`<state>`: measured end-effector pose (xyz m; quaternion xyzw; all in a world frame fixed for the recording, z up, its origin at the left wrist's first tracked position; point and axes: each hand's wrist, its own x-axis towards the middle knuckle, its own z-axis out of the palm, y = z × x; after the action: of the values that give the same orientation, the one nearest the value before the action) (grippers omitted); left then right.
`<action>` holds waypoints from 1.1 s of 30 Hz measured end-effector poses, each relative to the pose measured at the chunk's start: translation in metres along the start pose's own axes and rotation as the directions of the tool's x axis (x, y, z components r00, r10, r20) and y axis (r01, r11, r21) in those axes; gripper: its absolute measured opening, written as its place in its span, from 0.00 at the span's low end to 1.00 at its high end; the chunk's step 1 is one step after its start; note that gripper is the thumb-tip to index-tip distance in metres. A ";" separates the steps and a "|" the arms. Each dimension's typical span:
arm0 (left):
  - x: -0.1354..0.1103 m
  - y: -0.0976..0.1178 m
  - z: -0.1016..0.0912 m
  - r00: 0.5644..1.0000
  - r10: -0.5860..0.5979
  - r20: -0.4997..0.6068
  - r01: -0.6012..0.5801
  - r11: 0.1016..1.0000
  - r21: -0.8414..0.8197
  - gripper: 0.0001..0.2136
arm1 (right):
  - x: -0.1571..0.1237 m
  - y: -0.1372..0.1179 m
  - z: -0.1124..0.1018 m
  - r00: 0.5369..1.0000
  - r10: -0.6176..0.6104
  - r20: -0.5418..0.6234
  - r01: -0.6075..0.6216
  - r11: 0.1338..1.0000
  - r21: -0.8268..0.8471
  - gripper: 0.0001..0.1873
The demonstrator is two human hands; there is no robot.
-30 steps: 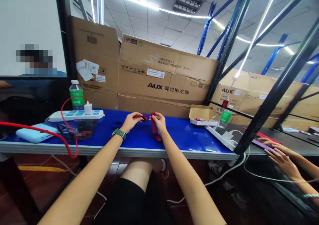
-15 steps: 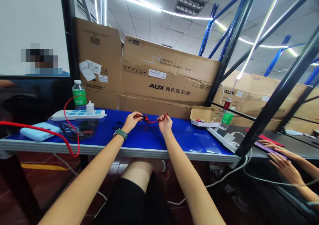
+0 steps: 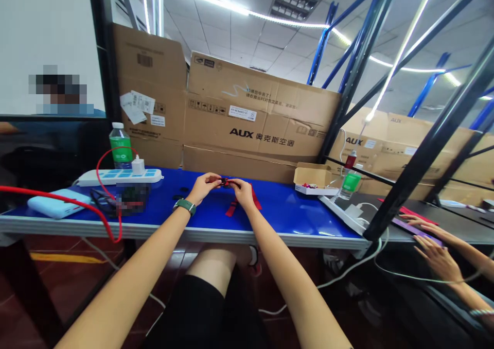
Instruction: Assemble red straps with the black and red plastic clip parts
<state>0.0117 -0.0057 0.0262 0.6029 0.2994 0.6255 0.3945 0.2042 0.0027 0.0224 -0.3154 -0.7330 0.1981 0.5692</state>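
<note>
My left hand (image 3: 205,188), with a green-strapped watch on its wrist, is closed in a pinch on a small black piece (image 3: 223,182) just above the blue tabletop. My right hand (image 3: 243,191) meets it from the right, fingers pinched on the red ribbon (image 3: 231,208) where it joins the black piece. One ribbon tail hangs below the hands, and another red stretch shows behind my right wrist. My fingers hide most of the join. Small dark items (image 3: 179,197) lie left of my left hand.
At left are a white power strip (image 3: 111,176), a light blue box-like device (image 3: 57,204), a red cable and a bottle (image 3: 121,148). An open small carton (image 3: 314,180) stands right, near another power strip (image 3: 343,215). Cardboard walls the back; a co-worker's hands (image 3: 438,256) are far right.
My right hand has moved left and its fingers have come up to the black piece beside my left hand. The ribbon, stretched between the hands before, now hangs loose.
</note>
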 end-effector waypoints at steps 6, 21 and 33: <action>0.002 0.000 -0.003 0.996 0.084 -0.030 -0.081 0.992 0.096 0.26 | -0.002 -0.004 0.000 1.000 -0.021 -0.006 0.021 0.998 -0.056 0.09; 0.003 -0.006 0.002 0.992 0.108 0.064 -0.117 0.980 0.164 0.20 | -0.005 -0.008 0.003 0.988 0.115 0.106 -0.120 0.992 0.035 0.18; 0.002 -0.005 0.003 0.993 0.104 0.054 -0.111 0.980 0.163 0.20 | -0.005 -0.008 0.000 0.977 0.126 0.175 -0.123 0.992 -0.026 0.19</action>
<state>0.0152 -0.0013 0.0235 0.6629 0.3085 0.6051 0.3152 0.2033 -0.0064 0.0237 -0.3461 -0.7607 0.2548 0.4864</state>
